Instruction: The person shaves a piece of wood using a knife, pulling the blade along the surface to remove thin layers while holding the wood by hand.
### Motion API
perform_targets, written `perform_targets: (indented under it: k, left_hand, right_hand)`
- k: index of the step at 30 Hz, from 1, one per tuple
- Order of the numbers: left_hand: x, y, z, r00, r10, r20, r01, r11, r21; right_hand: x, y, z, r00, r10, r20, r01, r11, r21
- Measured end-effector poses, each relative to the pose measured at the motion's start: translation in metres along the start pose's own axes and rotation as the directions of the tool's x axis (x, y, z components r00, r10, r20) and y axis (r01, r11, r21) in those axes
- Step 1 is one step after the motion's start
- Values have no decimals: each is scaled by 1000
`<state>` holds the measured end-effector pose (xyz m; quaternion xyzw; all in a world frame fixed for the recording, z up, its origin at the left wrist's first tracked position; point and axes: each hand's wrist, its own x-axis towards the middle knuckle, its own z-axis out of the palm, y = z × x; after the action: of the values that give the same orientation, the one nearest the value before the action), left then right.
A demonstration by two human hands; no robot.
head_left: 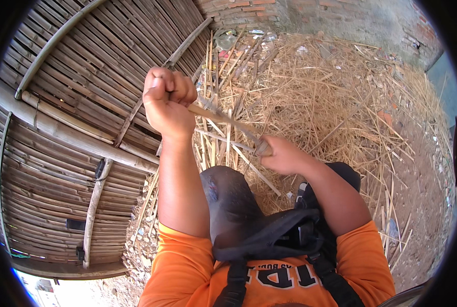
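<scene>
Head view: your left hand (169, 102), fingers curled tight, grips a bamboo strip (203, 111) at eleven o'clock; your right hand (283, 154), at three, wraps a knife handle (263, 148). Keep strokes shallow and steady.

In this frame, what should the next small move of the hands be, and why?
Probably a short pull of the right hand, drawing what looks like a knife along the bamboo strip, away from the left hand. The left hand grips the strip, and the knife, held by its handle, points toward that fist close beside the strip; whether they touch is hard to tell.
</scene>
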<state>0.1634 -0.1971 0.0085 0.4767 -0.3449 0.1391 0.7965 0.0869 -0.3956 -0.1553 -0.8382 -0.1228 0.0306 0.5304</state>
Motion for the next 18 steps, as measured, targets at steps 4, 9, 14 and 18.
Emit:
perform_targets:
  k: [4, 9, 14, 18]
  left_hand:
    - [-2, 4, -4, 1000, -13, 0, 13, 1000, -15]
    - [-2, 2, -3, 1000, -18, 19, 18, 1000, -17]
    - [-5, 1, 1, 999, -15, 42, 16, 1000, -13]
    - [-3, -3, 9, 999, -3, 38, 2, 1000, 30]
  right_hand:
    - [-1, 1, -5, 998, -25, 64, 28, 999, -44]
    - [-8, -20, -15, 995, 85, 60, -81, 995, -63]
    - [-11, -17, -9, 991, -101, -89, 108, 992, 72]
    - [-8, -1, 5, 992, -90, -93, 88, 996, -23]
